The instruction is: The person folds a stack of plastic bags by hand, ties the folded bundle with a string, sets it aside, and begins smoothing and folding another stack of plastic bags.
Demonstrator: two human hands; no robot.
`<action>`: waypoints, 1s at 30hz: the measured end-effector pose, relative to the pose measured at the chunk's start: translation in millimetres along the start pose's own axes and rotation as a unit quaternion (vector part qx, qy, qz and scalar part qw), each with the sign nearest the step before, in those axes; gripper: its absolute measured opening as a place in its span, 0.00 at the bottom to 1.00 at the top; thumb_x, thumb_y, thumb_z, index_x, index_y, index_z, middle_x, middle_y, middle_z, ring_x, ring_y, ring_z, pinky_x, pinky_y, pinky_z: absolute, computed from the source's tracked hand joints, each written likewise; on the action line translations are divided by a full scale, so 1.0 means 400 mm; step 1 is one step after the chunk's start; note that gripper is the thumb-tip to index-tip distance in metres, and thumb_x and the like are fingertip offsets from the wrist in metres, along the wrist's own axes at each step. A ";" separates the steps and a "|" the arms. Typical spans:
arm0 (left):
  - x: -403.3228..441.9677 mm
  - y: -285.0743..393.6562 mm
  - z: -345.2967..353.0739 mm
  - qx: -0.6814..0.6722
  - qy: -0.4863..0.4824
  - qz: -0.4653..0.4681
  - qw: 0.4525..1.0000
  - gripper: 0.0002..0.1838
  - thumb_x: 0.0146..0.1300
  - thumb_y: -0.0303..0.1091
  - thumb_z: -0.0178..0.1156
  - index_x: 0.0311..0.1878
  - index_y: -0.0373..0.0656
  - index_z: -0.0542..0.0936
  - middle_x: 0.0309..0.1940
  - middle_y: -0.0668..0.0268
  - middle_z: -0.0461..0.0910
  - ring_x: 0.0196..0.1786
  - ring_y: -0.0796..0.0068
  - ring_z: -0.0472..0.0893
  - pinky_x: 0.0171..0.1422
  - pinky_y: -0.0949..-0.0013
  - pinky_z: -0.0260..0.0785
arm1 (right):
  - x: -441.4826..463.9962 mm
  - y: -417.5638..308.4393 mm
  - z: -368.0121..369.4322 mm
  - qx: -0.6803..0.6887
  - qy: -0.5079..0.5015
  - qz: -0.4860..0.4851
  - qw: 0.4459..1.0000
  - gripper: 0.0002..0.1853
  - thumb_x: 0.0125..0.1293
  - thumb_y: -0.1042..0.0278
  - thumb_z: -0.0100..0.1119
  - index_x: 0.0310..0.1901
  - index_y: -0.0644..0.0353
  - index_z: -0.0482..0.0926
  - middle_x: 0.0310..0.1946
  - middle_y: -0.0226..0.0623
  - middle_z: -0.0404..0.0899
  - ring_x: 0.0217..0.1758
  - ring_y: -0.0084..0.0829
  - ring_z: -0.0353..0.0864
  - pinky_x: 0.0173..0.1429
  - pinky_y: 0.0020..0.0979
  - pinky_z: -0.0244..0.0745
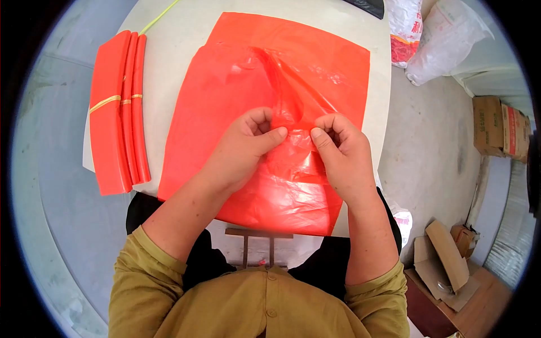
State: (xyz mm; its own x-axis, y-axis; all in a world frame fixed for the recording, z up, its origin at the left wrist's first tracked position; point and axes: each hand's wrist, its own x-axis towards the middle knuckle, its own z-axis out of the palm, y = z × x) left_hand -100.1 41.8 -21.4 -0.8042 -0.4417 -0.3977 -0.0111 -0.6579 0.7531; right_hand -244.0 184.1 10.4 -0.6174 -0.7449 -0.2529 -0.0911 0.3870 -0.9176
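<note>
Red plastic sheets or bags [220, 96] lie spread over a pale table, and the upper layer is wrinkled and shiny. My left hand [248, 141] pinches the red plastic between thumb and curled fingers near the middle. Just to its right, my right hand [341, 146] pinches the same plastic, with a short gap between the two thumbs. The plastic bunches into folds above and below that gap. Whether it is one layer or more between my fingers cannot be made out.
Folded red bundles [115, 112] tied with yellow bands lie at the table's [174, 45] left side. A yellow-green strip [159, 17] lies behind them. White sacks [445, 39], cardboard boxes [489, 127] and an open carton [445, 259] stand to the right.
</note>
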 end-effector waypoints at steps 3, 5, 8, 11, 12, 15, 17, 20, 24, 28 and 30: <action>0.000 0.000 0.002 -0.002 0.005 -0.004 1.000 0.09 0.75 0.24 0.64 0.55 0.38 0.82 0.50 0.66 0.85 0.52 0.80 0.83 0.60 0.72 0.78 | 0.004 0.010 0.003 0.022 0.014 -0.019 0.999 0.09 0.76 0.70 0.63 0.49 0.68 0.83 0.37 0.42 0.85 0.41 0.32 0.86 0.50 0.34 0.79; -0.001 0.000 0.002 -0.001 0.009 0.000 1.000 0.09 0.75 0.24 0.63 0.55 0.38 0.82 0.50 0.66 0.85 0.52 0.80 0.83 0.60 0.72 0.78 | 0.004 0.014 0.004 0.020 0.047 -0.039 0.998 0.11 0.76 0.70 0.63 0.53 0.67 0.81 0.38 0.42 0.85 0.42 0.33 0.86 0.51 0.34 0.79; -0.003 0.008 0.008 -0.002 0.012 -0.011 1.000 0.09 0.75 0.24 0.63 0.55 0.38 0.82 0.51 0.66 0.85 0.52 0.81 0.83 0.60 0.71 0.78 | 0.003 0.006 -0.002 0.001 0.035 -0.055 0.998 0.11 0.79 0.74 0.57 0.59 0.64 0.77 0.40 0.31 0.79 0.42 0.21 0.77 0.48 0.25 0.73; -0.005 0.010 0.007 -0.004 0.004 -0.008 1.000 0.09 0.75 0.24 0.63 0.55 0.38 0.82 0.51 0.66 0.85 0.52 0.81 0.83 0.60 0.72 0.78 | 0.002 -0.006 -0.024 0.002 -0.039 0.001 0.999 0.17 0.77 0.72 0.61 0.63 0.64 0.75 0.43 0.38 0.81 0.43 0.28 0.80 0.52 0.30 0.77; -0.004 0.009 0.004 -0.002 0.002 -0.004 1.000 0.09 0.75 0.24 0.63 0.55 0.38 0.82 0.51 0.66 0.85 0.52 0.81 0.83 0.60 0.72 0.78 | 0.002 -0.008 -0.028 0.008 -0.069 0.030 0.997 0.20 0.75 0.70 0.65 0.64 0.65 0.75 0.44 0.44 0.84 0.44 0.35 0.84 0.55 0.34 0.80; 0.000 -0.001 -0.007 0.001 -0.002 0.008 1.000 0.09 0.75 0.23 0.63 0.55 0.38 0.82 0.51 0.66 0.86 0.52 0.81 0.83 0.59 0.72 0.78 | -0.019 -0.014 0.000 -0.023 -0.047 -0.105 0.993 0.20 0.72 0.69 0.68 0.61 0.65 0.77 0.43 0.43 0.84 0.42 0.35 0.83 0.54 0.34 0.81; 0.002 -0.005 -0.009 -0.001 -0.003 0.012 1.000 0.09 0.75 0.23 0.63 0.55 0.38 0.82 0.51 0.66 0.86 0.52 0.81 0.84 0.58 0.72 0.79 | -0.020 -0.017 0.008 -0.049 -0.032 -0.109 0.992 0.20 0.70 0.68 0.71 0.60 0.65 0.79 0.42 0.42 0.85 0.42 0.35 0.83 0.53 0.35 0.81; 0.000 -0.001 -0.003 -0.009 0.006 -0.004 1.000 0.09 0.75 0.23 0.64 0.55 0.38 0.82 0.51 0.65 0.86 0.51 0.80 0.84 0.59 0.72 0.79 | -0.017 -0.025 -0.004 -0.076 -0.019 -0.097 0.992 0.19 0.70 0.67 0.72 0.58 0.64 0.81 0.40 0.42 0.85 0.42 0.35 0.84 0.51 0.35 0.81; -0.002 0.004 0.004 -0.016 0.005 -0.010 1.000 0.11 0.75 0.24 0.64 0.57 0.38 0.81 0.52 0.65 0.86 0.52 0.79 0.85 0.61 0.71 0.80 | -0.002 -0.001 -0.035 -0.106 -0.019 -0.042 0.993 0.21 0.69 0.65 0.72 0.60 0.63 0.81 0.40 0.43 0.85 0.44 0.34 0.86 0.50 0.36 0.80; 0.001 0.000 0.000 -0.014 0.002 -0.014 1.000 0.11 0.75 0.24 0.64 0.58 0.38 0.81 0.53 0.65 0.87 0.53 0.78 0.85 0.62 0.70 0.80 | 0.018 -0.020 -0.069 -0.180 0.137 -0.107 0.968 0.19 0.70 0.64 0.72 0.58 0.62 0.83 0.42 0.41 0.86 0.41 0.35 0.85 0.47 0.36 0.80; -0.001 0.003 0.004 -0.017 0.007 -0.016 1.000 0.10 0.75 0.23 0.64 0.56 0.38 0.81 0.52 0.65 0.86 0.53 0.79 0.85 0.61 0.71 0.80 | 0.036 -0.014 -0.076 -0.156 0.234 -0.225 0.933 0.18 0.68 0.64 0.73 0.56 0.62 0.84 0.43 0.39 0.86 0.41 0.35 0.84 0.47 0.37 0.79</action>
State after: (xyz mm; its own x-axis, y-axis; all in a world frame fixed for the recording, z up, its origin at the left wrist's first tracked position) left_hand -100.5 42.3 -19.6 -0.7951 -0.4285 -0.4291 -0.0170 -0.6916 0.7221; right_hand -276.0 187.7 21.1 -0.7291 -0.5794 0.3641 -0.6004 0.2862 -0.7467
